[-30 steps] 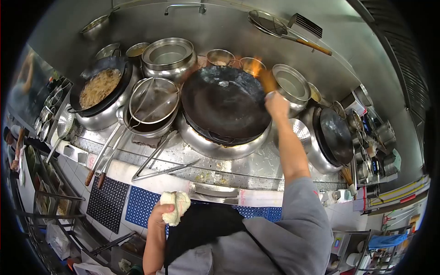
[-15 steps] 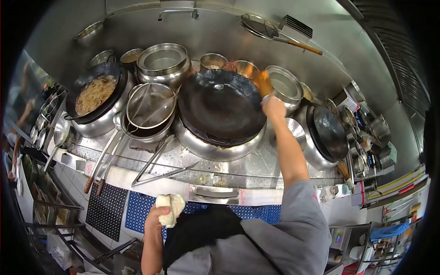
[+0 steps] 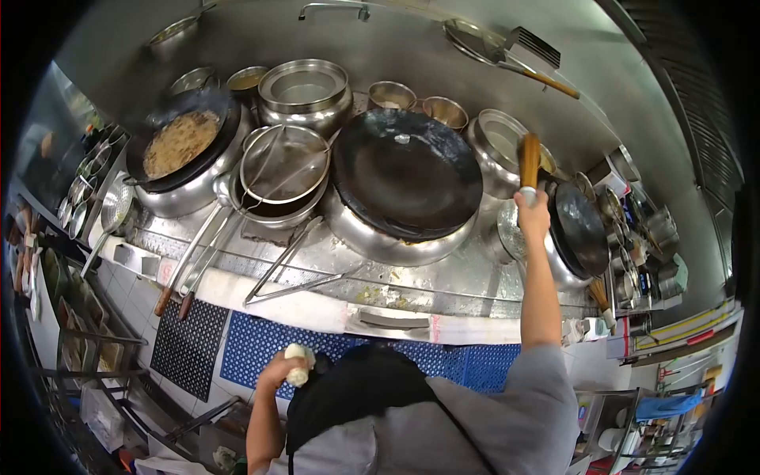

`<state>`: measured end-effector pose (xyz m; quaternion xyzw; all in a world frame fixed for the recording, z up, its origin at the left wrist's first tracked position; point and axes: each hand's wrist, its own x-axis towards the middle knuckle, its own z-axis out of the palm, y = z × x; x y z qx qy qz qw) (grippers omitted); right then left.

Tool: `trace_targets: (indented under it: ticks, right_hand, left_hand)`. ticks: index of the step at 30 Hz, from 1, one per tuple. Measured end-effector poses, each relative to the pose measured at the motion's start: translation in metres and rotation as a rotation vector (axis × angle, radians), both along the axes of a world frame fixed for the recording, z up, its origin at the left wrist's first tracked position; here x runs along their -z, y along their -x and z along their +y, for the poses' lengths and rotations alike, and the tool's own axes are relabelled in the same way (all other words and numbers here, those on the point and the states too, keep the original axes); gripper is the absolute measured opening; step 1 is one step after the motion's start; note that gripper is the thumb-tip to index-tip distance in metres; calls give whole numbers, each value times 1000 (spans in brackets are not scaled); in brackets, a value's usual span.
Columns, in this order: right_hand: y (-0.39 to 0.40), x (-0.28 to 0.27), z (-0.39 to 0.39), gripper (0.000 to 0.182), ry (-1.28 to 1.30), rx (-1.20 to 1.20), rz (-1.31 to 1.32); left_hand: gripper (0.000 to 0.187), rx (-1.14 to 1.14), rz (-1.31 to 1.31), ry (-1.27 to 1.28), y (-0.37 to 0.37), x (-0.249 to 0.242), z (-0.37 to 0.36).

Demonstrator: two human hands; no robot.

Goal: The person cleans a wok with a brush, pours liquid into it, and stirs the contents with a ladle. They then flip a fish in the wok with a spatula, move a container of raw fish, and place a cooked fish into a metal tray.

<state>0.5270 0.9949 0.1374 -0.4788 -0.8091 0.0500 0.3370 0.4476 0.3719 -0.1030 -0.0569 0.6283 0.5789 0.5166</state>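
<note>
My right hand (image 3: 533,217) is closed around the white-banded grip of a bamboo wok brush (image 3: 530,157). The brush stands upright, bristles up, to the right of the large black wok (image 3: 405,178). That wok sits on a round steel burner ring (image 3: 396,244), with a small bright spot near its far side. Low in front of my body, my left hand (image 3: 277,370) grips a crumpled pale cloth (image 3: 298,366). Below my right wrist lies a perforated ladle (image 3: 511,229), partly hidden by my arm.
On the left, a wok of bubbling oil (image 3: 182,144) gives off vapour. Beside it, a wire strainer (image 3: 285,166) rests over a pot. Metal tongs (image 3: 285,265) lie near the front edge. A second black wok (image 3: 582,229) leans at the right. Steel pots (image 3: 305,87) line the back.
My right hand has carried the brush right, away from the wok, and turned it upright. Flames behind the wok are gone. My left hand with the cloth sits slightly lower in view.
</note>
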Motion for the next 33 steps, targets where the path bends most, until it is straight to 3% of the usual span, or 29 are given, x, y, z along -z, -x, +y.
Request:
trace_targets:
  ticks: [1, 2, 4, 6, 8, 10, 11, 12, 13, 14, 16, 17, 18, 20, 21, 22, 23, 24, 26, 27, 29, 31, 32, 33]
  right_hand:
    - [-15, 14, -7, 70, 279, 22, 136]
    - [-33, 32, -28, 72, 273, -23, 153]
    - [-65, 80, -73, 69, 324, -98, 282]
    - [-105, 151, -112, 68, 367, -156, 436]
    - [-130, 189, -166, 66, 498, -82, 548]
    - [-133, 169, -217, 67, 591, -29, 486]
    - [-141, 174, -225, 68, 613, 6, 442]
    - [-147, 179, -228, 68, 634, 36, 396]
    - [-152, 191, -225, 69, 601, -11, 423]
    - [-154, 190, -227, 69, 590, 18, 359]
    - [-141, 173, -226, 69, 565, 54, 236]
    - [-131, 153, -228, 68, 698, 60, 208]
    - [-129, 156, -221, 70, 611, 41, 127]
    - [-134, 176, -196, 69, 429, -116, -183]
    - [-131, 157, -195, 69, 537, -170, -384]
    - [-128, 145, -192, 67, 534, -225, -504]
    - [-124, 137, -187, 65, 524, -273, -620]
    - [-119, 131, -180, 64, 510, -316, -737]
    - [-112, 124, -166, 60, 392, -421, -788]
    - [-110, 120, -160, 58, 337, -470, -813]
    - [-84, 93, -171, 52, 505, -620, -618]
    - [-47, 79, -194, 44, 785, -812, -441]
    - [-30, 76, -208, 40, 975, -931, -371]
    - [-12, 73, -230, 40, 1195, -1001, -280]
  left_hand:
    - [37, -21, 72, 156, -7, 36, -18]
    - [35, -42, 131, 315, -13, 73, -36]
    - [41, 366, 653, 704, -49, 192, -113]
    - [56, 205, 212, 962, -81, 208, -158]
    - [65, 439, 271, 889, -100, 213, -198]
    - [72, 452, 95, 785, -96, 181, -207]
    - [75, 766, 430, 764, -101, 240, -232]
    - [77, 463, 138, 744, -93, 215, -224]
    - [79, 670, 201, 971, -76, 199, -201]
    - [77, 768, 290, 951, -61, 216, -203]
    - [64, 507, 247, 702, -30, 212, -186]
    - [58, 311, 268, 552, -14, 212, -175]
    - [50, 278, 435, 603, 1, 198, -150]
    - [45, 147, 519, 632, 16, 103, -91]
    - [46, 105, 540, 602, 20, 78, -72]
    - [47, 69, 565, 567, 20, 65, -62]
    - [51, 90, 480, 444, 21, 93, -66]
    - [51, 66, 503, 443, 16, 83, -61]
    - [51, 29, 536, 444, 0, 51, -48]
    - [50, 6, 475, 421, -8, 77, -58]
    - [53, -35, 435, 569, -31, 77, -65]
    - [62, 19, 382, 661, -33, 44, -73]
    - [59, -69, 381, 646, -43, 95, -97]
    - [55, -65, 373, 681, -48, 116, -114]
